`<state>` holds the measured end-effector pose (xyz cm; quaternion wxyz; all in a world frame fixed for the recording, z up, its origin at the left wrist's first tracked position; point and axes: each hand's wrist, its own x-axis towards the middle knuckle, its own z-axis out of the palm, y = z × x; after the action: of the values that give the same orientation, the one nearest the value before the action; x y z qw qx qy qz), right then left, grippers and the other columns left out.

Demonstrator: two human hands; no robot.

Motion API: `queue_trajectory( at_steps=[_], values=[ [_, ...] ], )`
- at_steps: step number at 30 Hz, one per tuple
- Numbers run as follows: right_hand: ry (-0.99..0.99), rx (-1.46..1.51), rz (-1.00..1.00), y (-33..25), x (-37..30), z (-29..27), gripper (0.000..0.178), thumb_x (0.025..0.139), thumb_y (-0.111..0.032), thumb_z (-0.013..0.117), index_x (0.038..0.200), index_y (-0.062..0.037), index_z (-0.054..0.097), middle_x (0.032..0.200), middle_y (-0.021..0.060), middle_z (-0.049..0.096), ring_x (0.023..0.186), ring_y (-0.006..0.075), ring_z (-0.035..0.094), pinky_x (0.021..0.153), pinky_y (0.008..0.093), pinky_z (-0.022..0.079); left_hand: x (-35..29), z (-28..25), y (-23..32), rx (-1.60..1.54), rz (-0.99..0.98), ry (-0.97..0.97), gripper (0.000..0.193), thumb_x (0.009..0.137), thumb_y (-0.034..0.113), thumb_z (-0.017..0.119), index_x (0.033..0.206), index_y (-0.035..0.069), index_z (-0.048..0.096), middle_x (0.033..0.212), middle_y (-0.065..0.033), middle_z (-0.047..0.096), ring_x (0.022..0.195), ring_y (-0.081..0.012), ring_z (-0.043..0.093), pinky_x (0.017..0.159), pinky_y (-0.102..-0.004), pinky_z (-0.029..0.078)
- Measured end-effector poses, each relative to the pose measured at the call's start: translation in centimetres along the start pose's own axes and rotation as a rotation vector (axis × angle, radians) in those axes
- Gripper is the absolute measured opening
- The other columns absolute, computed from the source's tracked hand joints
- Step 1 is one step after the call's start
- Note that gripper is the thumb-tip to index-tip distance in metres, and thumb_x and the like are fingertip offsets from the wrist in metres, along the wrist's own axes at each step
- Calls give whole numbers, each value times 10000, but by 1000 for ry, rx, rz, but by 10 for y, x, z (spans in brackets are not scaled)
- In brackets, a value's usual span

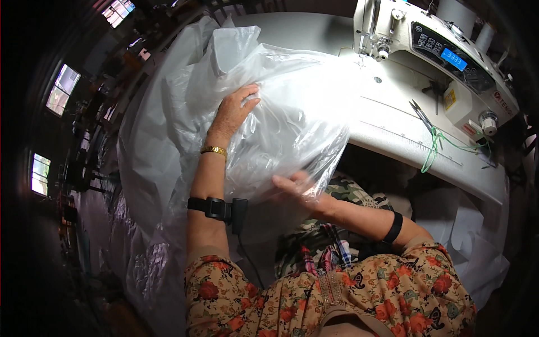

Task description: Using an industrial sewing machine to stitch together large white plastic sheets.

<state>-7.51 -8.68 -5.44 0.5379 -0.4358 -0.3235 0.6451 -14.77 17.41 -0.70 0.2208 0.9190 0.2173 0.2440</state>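
Note:
A large, translucent white plastic sheet lies bunched over the left part of the sewing table and hangs down its front edge. My left hand rests on top of the sheet, its fingers stretched to the right and the thumb apart from them. Lower and to the right, my right hand is at the sheet's near edge, partly behind the see-through film. Motion smears its fingers, so whether they grip the film is unclear. Beyond the sheet's right end stands a white sewing machine, and glare from its lamp washes out the film there.
Scissors lie on the white sewing table below the machine, beside a green cord. Thread cones stand behind the machine's panel. More white sheeting hangs at the table's right front. A cable runs down from my left forearm strap.

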Motion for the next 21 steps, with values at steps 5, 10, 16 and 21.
queue_trajectory(
  at_steps=[5,10,16,21],
  values=[
    [181,76,-70,29,18,-8,445,1008,-386,568,1196,10,645,893,84,690,730,166,641,749,290,533,1,4,0,21,41,45,364,923,189,663,1219,-21,640,1278,-168,652,1203,-306,608,1020,-356,467],
    [126,-286,109,90,-26,-99,382,1015,-317,548,1016,25,719,860,44,701,723,103,597,703,272,502,-6,-4,-18,142,61,77,390,919,213,676,1228,-21,633,1284,-174,645,1199,-327,605,1003,-378,477],
    [-130,-200,-4,13,-117,-70,332,1003,-267,577,961,30,721,843,-19,657,764,51,560,692,246,478,-29,-8,-40,275,165,128,382,936,197,648,1264,3,621,1333,-146,620,1235,-308,575,1049,-414,432],
    [-168,-321,193,18,-113,-77,302,1002,-250,573,1002,21,708,893,-10,661,793,56,573,726,238,479,-36,-18,-30,335,144,165,333,943,176,631,1223,-4,636,1279,-159,641,1188,-321,593,1017,-420,447]
  ],
)
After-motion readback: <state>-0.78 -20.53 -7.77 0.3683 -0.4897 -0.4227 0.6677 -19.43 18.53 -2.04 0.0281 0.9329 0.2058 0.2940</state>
